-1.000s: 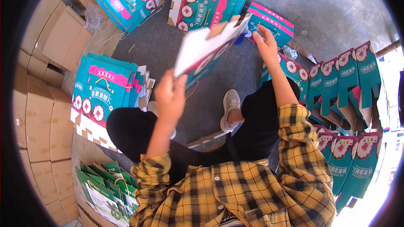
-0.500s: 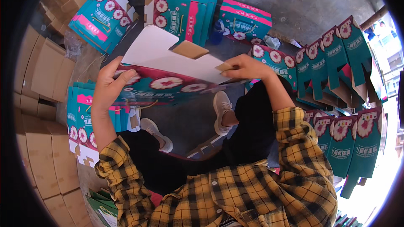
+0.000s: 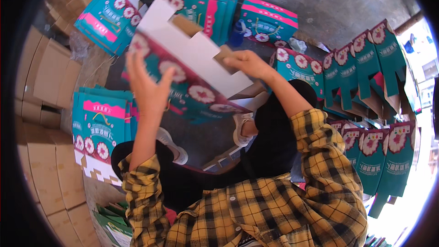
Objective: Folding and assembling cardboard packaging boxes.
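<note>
A teal and magenta cardboard gift box [image 3: 201,93] printed with white flowers hangs tilted over my knees. Its white and brown end flaps [image 3: 183,39] face up. My right hand [image 3: 249,64] pinches a brown flap at the box's right part. On the left, my left hand [image 3: 148,84] has its fingers stretched and thumb spread in front of the printed panel; whether it touches the panel I cannot tell. Slight blur covers the box and the left hand.
Flat teal cartons are stacked at the left [image 3: 100,119], the far left [image 3: 107,20] and the far middle [image 3: 206,4]. A formed box [image 3: 267,20] stands beside a blue bottle [image 3: 237,34]. Rows of opened boxes [image 3: 366,68] line the right; brown cartons [image 3: 45,155] line the left.
The box has tilted, its right end dropping and its flaps turning more upward. My left hand has loosened from the left edge and moved right with fingers spread; my right hand still pinches a flap.
</note>
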`<action>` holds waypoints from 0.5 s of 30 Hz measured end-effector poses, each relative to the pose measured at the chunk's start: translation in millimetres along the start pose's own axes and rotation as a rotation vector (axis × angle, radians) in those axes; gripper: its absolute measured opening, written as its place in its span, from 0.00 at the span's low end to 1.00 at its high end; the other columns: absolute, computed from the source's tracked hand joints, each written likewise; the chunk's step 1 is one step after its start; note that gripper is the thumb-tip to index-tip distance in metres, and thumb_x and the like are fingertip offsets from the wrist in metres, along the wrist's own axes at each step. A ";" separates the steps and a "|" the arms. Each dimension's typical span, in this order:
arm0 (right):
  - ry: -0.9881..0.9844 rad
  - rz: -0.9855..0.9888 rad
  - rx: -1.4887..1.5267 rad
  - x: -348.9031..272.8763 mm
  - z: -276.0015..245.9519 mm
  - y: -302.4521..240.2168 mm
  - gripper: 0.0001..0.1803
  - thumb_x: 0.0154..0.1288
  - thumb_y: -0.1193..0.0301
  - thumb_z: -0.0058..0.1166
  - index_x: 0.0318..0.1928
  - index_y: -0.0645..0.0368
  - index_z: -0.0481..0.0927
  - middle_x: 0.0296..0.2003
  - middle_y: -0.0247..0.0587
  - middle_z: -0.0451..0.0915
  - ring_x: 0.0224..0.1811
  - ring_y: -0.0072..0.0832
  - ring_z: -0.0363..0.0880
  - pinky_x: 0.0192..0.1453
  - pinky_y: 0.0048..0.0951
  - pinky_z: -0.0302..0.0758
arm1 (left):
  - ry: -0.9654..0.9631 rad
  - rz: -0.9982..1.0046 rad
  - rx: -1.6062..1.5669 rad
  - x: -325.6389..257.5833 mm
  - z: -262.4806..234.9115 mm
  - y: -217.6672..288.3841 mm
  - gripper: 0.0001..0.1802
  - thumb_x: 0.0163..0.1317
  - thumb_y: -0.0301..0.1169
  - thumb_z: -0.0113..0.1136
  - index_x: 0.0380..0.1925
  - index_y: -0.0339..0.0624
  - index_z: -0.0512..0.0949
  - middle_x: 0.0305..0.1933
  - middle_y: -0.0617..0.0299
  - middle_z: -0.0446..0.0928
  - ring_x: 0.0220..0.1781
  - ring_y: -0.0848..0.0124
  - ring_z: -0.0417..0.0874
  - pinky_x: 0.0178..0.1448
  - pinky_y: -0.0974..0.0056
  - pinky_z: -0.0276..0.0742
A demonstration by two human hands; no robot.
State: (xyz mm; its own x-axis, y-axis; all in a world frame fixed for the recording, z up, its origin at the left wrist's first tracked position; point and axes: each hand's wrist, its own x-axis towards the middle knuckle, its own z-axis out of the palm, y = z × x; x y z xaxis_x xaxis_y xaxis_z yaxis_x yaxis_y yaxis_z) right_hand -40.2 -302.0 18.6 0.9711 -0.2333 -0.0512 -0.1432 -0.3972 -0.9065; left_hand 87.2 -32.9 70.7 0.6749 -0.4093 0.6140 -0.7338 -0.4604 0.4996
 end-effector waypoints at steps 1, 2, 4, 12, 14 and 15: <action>0.076 -0.074 0.002 2.2 0.9 0.5 0.21 0.66 0.54 0.53 0.42 0.61 0.81 0.25 0.35 0.78 0.28 0.17 0.74 0.31 0.25 0.72 | -0.055 0.011 -0.036 -4.4 3.2 2.1 0.48 0.49 0.44 0.70 0.64 0.33 0.57 0.68 0.34 0.53 0.71 0.43 0.54 0.71 0.50 0.53; 0.114 -0.002 0.012 1.1 -0.4 -7.4 0.21 0.66 0.55 0.53 0.42 0.62 0.81 0.25 0.35 0.78 0.27 0.17 0.74 0.30 0.25 0.73 | -0.098 0.036 -0.046 -12.6 12.4 0.3 0.48 0.49 0.44 0.70 0.64 0.32 0.57 0.68 0.33 0.54 0.70 0.43 0.55 0.71 0.50 0.54; 0.124 0.047 0.032 3.2 5.1 -21.8 0.20 0.67 0.55 0.52 0.42 0.62 0.81 0.25 0.34 0.78 0.26 0.17 0.74 0.28 0.25 0.73 | -0.208 0.031 -0.052 -30.8 22.4 1.3 0.49 0.47 0.45 0.71 0.63 0.30 0.58 0.66 0.32 0.56 0.69 0.42 0.58 0.69 0.50 0.57; 0.349 -0.051 0.148 21.2 32.6 -36.3 0.20 0.70 0.57 0.49 0.37 0.64 0.80 0.26 0.34 0.78 0.26 0.18 0.75 0.28 0.25 0.76 | -0.371 -0.031 -0.099 -49.4 40.3 36.2 0.55 0.51 0.49 0.68 0.67 0.28 0.47 0.69 0.34 0.51 0.72 0.44 0.54 0.71 0.51 0.57; 0.327 -0.063 0.143 24.5 36.2 -40.4 0.19 0.70 0.58 0.49 0.37 0.64 0.80 0.27 0.33 0.79 0.27 0.18 0.76 0.28 0.25 0.76 | -0.328 -0.060 -0.112 -48.3 45.0 26.0 0.52 0.54 0.48 0.66 0.67 0.28 0.47 0.69 0.33 0.51 0.72 0.44 0.54 0.70 0.51 0.58; 0.315 -0.067 0.144 24.2 36.0 -41.8 0.19 0.70 0.58 0.49 0.37 0.64 0.80 0.27 0.33 0.79 0.27 0.18 0.76 0.28 0.25 0.76 | -0.310 -0.137 -0.185 -46.5 46.9 19.2 0.48 0.57 0.44 0.62 0.67 0.29 0.48 0.69 0.35 0.52 0.72 0.46 0.55 0.70 0.52 0.59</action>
State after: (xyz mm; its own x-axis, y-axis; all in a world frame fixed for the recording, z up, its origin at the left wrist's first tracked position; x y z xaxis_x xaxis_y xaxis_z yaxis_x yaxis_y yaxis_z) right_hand -3.8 -259.1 40.1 0.8673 -0.4825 0.1221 -0.0307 -0.2967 -0.9545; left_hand 45.3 -59.6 23.1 0.7384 -0.5856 0.3344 -0.6178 -0.3887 0.6835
